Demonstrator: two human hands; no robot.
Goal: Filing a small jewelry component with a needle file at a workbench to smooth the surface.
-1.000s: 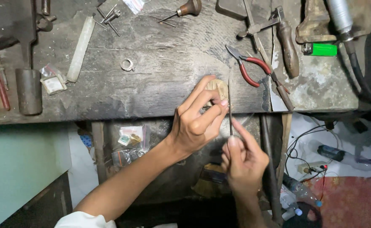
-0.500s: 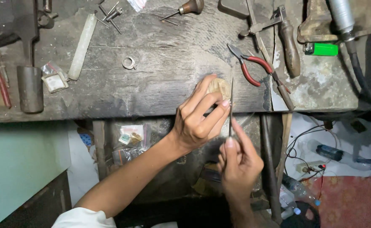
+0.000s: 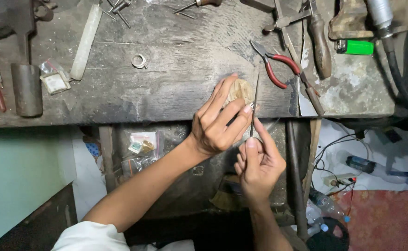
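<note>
Small piece: while my left hand (image 3: 215,123) pinches it against the wooden peg (image 3: 239,90) at the bench (image 3: 166,88) edge, it is too hidden to name.
File (image 3: 254,104): thin, gripped closed in my right hand (image 3: 258,162), long axis running 12 to 6.
Relation: piece sits at 11 o'clock from my right hand; left is nearer.
Pliers (image 3: 276,67): red-handled, at 1 o'clock, apart.
Ring (image 3: 139,61): at 10 o'clock, well apart.
</note>
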